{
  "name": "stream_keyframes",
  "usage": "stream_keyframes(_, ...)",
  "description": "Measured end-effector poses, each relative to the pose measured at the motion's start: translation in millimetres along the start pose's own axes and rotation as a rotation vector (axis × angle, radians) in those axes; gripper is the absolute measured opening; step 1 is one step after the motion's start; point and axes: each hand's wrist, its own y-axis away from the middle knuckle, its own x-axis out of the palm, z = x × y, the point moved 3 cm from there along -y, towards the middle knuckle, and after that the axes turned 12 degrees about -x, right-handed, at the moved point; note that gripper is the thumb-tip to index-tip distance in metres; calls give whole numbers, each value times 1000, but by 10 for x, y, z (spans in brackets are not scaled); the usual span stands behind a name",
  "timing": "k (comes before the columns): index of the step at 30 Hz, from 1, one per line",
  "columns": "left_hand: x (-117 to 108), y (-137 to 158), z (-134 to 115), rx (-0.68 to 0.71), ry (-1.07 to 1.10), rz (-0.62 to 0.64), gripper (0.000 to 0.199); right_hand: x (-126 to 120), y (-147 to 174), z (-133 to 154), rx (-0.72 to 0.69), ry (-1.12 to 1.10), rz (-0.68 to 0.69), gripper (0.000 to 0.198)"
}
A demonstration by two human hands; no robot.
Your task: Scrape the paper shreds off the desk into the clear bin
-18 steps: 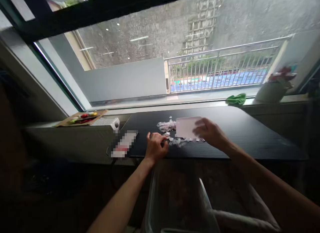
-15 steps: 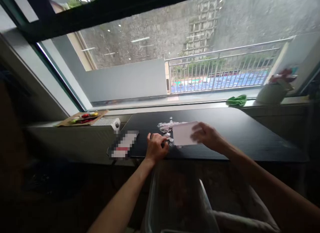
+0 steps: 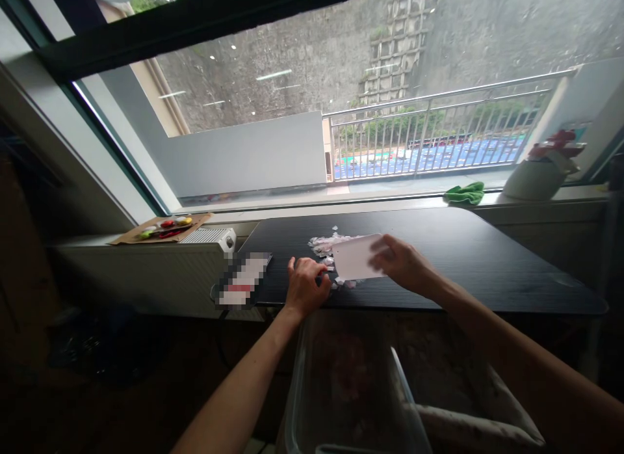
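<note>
My right hand (image 3: 400,262) grips a flat white card (image 3: 355,255) by its right end, its fingers a little blurred. The card is tilted over a pile of small torn paper scraps (image 3: 324,246) on the dark table (image 3: 439,246). More scraps lie by the card's lower edge, and part of the pile is hidden behind it. My left hand (image 3: 308,285) rests at the table's front edge, left of the card. Its fingers are bent but apart, with the fingertips beside the scraps and nothing visible in them. Below the edge stands a clear plastic bin (image 3: 295,389).
A phone-like item (image 3: 244,281), pixelated, lies at the table's left end. Left of it are a white radiator (image 3: 205,239) and cardboard (image 3: 127,236) bearing colourful small items. On the windowsill lie a green cloth (image 3: 465,194) and a pale container (image 3: 533,177) with a red top.
The card has tilted and shifted slightly left and up with my right hand, showing more scraps under its lower edge. My left hand has barely moved. The view has shifted a little.
</note>
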Motion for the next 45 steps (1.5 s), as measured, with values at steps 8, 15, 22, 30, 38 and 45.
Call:
stream_keyframes(8,1,-5,1,-3,-3,0,14,-134,93,92,45,82,6,14)
stream_keyframes(15,-40,39,-47,120,17,44,13,-119,64,42,55,9,-48,14)
stream_keyframes(22,-74,114,-98,354,-3,142,15,-199,86,20,102,77,-37,16)
stream_keyframes(30,-86,125,-107,382,-18,171,20,-61,37,-55,68,4,-6,16)
stream_keyframes(38,-94,122,-120,352,-18,159,17,-253,175,8,97,62,11,13)
stream_keyframes(45,-97,119,-110,367,-13,165,20,-127,79,83,32,110,-16,16)
